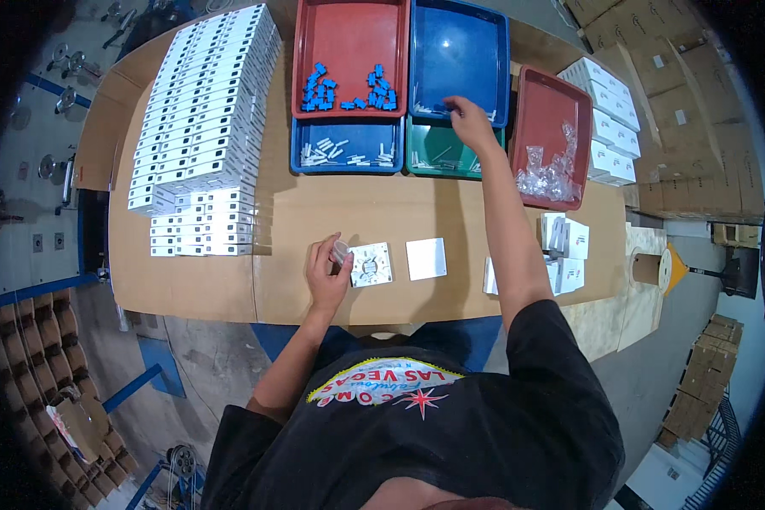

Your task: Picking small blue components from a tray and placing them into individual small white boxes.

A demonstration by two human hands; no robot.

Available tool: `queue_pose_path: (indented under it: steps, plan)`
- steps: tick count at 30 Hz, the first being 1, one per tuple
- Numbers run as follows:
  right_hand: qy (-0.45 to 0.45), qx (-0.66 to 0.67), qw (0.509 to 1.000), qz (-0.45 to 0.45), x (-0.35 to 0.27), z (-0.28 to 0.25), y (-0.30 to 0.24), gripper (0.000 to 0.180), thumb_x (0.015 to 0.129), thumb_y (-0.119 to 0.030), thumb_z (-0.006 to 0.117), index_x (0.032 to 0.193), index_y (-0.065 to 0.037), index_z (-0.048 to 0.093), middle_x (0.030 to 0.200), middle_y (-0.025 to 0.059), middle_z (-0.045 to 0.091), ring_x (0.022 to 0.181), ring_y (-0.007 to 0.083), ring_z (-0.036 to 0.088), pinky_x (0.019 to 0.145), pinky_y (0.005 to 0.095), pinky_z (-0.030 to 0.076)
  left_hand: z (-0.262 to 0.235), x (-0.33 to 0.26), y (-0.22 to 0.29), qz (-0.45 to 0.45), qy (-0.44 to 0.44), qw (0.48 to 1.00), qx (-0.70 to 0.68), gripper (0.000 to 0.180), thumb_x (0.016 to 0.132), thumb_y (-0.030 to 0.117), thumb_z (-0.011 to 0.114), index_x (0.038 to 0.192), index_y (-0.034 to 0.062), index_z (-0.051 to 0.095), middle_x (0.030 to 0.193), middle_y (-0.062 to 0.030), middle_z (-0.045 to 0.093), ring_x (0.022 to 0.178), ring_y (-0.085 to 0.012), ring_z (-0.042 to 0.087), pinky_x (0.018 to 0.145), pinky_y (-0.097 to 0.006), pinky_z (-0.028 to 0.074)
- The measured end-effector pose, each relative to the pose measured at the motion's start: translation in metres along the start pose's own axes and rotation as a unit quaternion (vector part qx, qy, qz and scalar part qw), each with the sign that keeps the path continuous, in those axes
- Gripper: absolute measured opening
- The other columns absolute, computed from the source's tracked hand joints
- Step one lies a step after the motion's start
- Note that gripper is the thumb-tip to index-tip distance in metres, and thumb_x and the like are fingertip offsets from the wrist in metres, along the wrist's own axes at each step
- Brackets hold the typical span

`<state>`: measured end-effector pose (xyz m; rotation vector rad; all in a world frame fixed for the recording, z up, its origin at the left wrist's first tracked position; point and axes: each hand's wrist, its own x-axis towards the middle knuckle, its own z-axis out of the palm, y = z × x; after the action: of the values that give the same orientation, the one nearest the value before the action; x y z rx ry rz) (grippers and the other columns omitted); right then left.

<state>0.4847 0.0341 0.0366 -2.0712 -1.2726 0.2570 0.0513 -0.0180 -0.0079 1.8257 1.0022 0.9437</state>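
Note:
My left hand [325, 274] is closed round a small clear plastic bag [341, 251], just left of a white square plate [371, 265] with metallic-looking parts on its face. A second, plain white square plate [426, 258] lies to the right of it. My right arm stretches far forward, and my right hand [471, 124] reaches over the near edge of the upper blue tray [459, 51]. Its fingertips are pinched together by a few small pale pieces in that tray; what they hold, if anything, is too small to tell.
Blue clips lie in a red tray [348, 42]. White pins fill parts of a smaller blue tray [347, 167] and a green tray [442, 170]. Another red tray [561, 85] holds clear bags. White boxes [200, 110] are stacked at left, more boxes [608, 119] at right; white parts [569, 240] lie below.

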Motion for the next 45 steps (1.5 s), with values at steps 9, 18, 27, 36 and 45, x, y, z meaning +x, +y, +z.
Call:
queue_pose_path:
  steps: [9, 18, 27, 36, 45]
  plan:
    - [-0.141, -0.132, 0.98, -0.051, 0.022, 0.0, 0.012, 0.031, 0.094, -0.014, 0.051, 0.114, -0.007, 0.074, 0.111, 0.0205, 0.065, 0.111, 0.0408, 0.062, 0.099, 0.0469, 0.049, -0.002, -0.002, -0.007, -0.007, -0.014, 1.0, 0.021, 0.043, 0.083, 0.012, 0.079, 0.124, 0.0033, 0.068, 0.101, -0.0102, 0.062, 0.083, -0.0212, 0.059, 0.076, -0.033, 0.051]
    - [-0.216, -0.023, 0.974, 0.063, 0.054, -0.022, 0.047, 0.022, 0.087, -0.003, 0.069, 0.108, -0.004, 0.076, 0.1, 0.0135, 0.077, 0.096, 0.0244, 0.071, 0.09, 0.0349, 0.054, 0.002, -0.002, -0.002, -0.011, -0.009, 1.0, 0.019, 0.043, 0.083, 0.007, 0.077, 0.125, 0.0049, 0.067, 0.102, -0.0104, 0.061, 0.087, -0.0224, 0.06, 0.079, -0.033, 0.051]
    - [-0.285, -0.065, 0.956, 0.01, 0.063, -0.033, 0.02, 0.021, 0.086, -0.002, 0.07, 0.106, -0.005, 0.076, 0.098, 0.0131, 0.075, 0.092, 0.0231, 0.069, 0.086, 0.0357, 0.054, -0.002, -0.001, -0.003, -0.017, -0.011, 1.0, 0.015, 0.042, 0.085, 0.009, 0.076, 0.126, 0.0039, 0.067, 0.104, -0.0119, 0.061, 0.09, -0.0247, 0.062, 0.08, -0.033, 0.052]
    - [-0.081, -0.026, 0.996, 0.006, 0.04, -0.037, -0.006, 0.02, 0.085, -0.006, 0.068, 0.103, -0.003, 0.075, 0.09, 0.0126, 0.074, 0.088, 0.0226, 0.07, 0.079, 0.0353, 0.053, -0.002, -0.006, -0.005, 0.007, 0.018, 1.0, 0.012, 0.045, 0.083, 0.009, 0.078, 0.126, 0.0044, 0.067, 0.102, -0.0101, 0.062, 0.079, -0.0192, 0.058, 0.071, -0.031, 0.051]
    - [-0.082, 0.274, 0.958, 0.021, -0.11, 0.031, -0.094, 0.014, 0.094, -0.002, 0.064, 0.106, 0.002, 0.071, 0.088, 0.0046, 0.069, 0.083, 0.0108, 0.065, 0.073, 0.0271, 0.052, -0.009, 0.0, 0.007, -0.025, 0.003, 0.999, 0.037, 0.049, 0.082, 0.022, 0.081, 0.127, 0.0094, 0.068, 0.104, -0.0074, 0.064, 0.073, -0.0198, 0.058, 0.068, -0.032, 0.051]
